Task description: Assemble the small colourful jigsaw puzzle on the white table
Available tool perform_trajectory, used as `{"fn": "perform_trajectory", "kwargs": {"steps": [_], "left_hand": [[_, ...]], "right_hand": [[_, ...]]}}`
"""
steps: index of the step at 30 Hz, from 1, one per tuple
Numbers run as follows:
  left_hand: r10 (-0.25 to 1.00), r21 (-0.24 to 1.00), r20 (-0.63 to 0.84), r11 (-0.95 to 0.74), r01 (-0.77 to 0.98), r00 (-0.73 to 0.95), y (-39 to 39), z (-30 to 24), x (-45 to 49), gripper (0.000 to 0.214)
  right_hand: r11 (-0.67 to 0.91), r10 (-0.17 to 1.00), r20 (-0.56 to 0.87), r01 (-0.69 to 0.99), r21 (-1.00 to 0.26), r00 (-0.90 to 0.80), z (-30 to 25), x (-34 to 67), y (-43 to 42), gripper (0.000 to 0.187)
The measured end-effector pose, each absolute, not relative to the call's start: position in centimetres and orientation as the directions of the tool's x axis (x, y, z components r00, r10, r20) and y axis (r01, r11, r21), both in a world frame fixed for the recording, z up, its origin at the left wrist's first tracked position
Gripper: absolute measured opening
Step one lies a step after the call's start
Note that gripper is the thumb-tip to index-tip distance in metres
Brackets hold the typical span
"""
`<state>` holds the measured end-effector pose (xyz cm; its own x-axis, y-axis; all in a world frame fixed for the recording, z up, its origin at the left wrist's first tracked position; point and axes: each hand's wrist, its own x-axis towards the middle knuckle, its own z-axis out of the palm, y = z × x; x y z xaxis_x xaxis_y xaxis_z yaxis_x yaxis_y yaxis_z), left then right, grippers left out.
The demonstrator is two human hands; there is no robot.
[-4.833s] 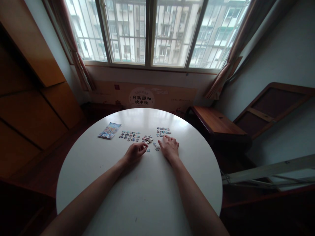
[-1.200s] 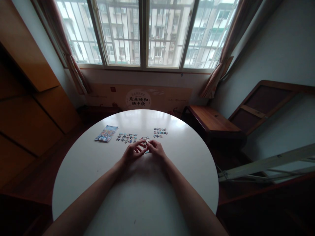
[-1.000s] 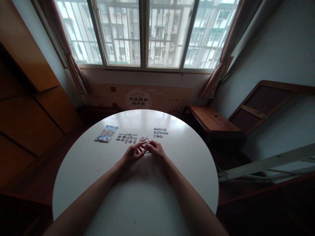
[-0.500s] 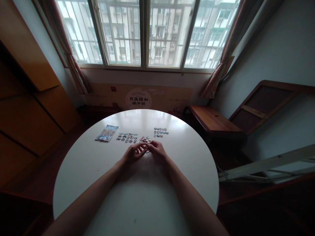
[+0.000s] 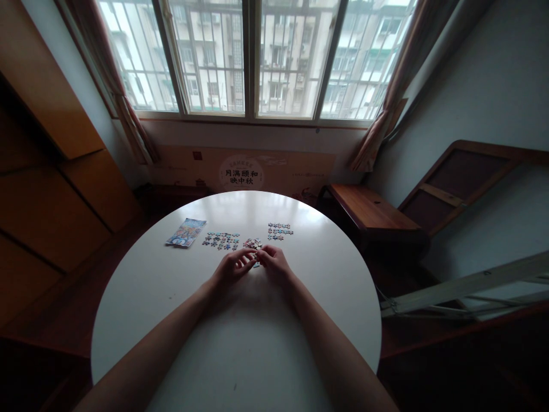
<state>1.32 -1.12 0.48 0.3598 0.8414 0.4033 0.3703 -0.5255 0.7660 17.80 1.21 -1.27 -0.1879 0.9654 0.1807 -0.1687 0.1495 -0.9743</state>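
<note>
Both hands meet over the white round table (image 5: 171, 332), at the near side of a small heap of jigsaw pieces (image 5: 253, 243). My left hand (image 5: 231, 267) has its fingers bent and apart, the tips close to my right hand's fingertips; nothing plainly shows in its grasp. My right hand (image 5: 274, 262) is closed in a pinch on a small jigsaw piece, mostly hidden by the fingers. Another jigsaw piece (image 5: 256, 264) lies just below the fingertips. Spread-out jigsaw pieces (image 5: 221, 240) lie in rows to the left, and more rows of jigsaw pieces (image 5: 279, 231) to the right.
A picture sheet or packet (image 5: 187, 233) with a colourful print lies at the table's far left. Beyond the table's right edge stands a low wooden bench (image 5: 369, 207). A printed banner (image 5: 283, 166) runs below the barred window. Wooden cabinets (image 5: 86, 189) fill the left side.
Both hands stay in nearly the same place over the heap, with only slight finger movement. The rows of jigsaw pieces and the picture sheet look the same.
</note>
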Motion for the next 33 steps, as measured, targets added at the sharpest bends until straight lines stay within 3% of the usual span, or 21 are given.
{"fn": "perform_trajectory", "kwargs": {"steps": [13, 24, 33], "left_hand": [[0.83, 0.748, 0.415, -0.545, 0.38, 0.374, -0.93, 0.41, 1.06, 0.028], [0.802, 0.722, 0.468, -0.589, 0.362, 0.371, -1.12, 0.63, 1.21, 0.022], [0.841, 0.675, 0.494, -0.531, 0.512, 0.22, -0.74, 0.13, 0.93, 0.017]], "right_hand": [[0.151, 0.969, 0.18, -0.171, -0.974, -0.168, -1.24, 17.71, 1.17, 0.025], [0.219, 0.956, 0.225, -0.049, -0.974, -0.189, -1.34, 17.81, 1.24, 0.029], [0.2, 0.955, 0.214, -0.088, -0.976, -0.207, -1.43, 17.67, 1.28, 0.029]]}}
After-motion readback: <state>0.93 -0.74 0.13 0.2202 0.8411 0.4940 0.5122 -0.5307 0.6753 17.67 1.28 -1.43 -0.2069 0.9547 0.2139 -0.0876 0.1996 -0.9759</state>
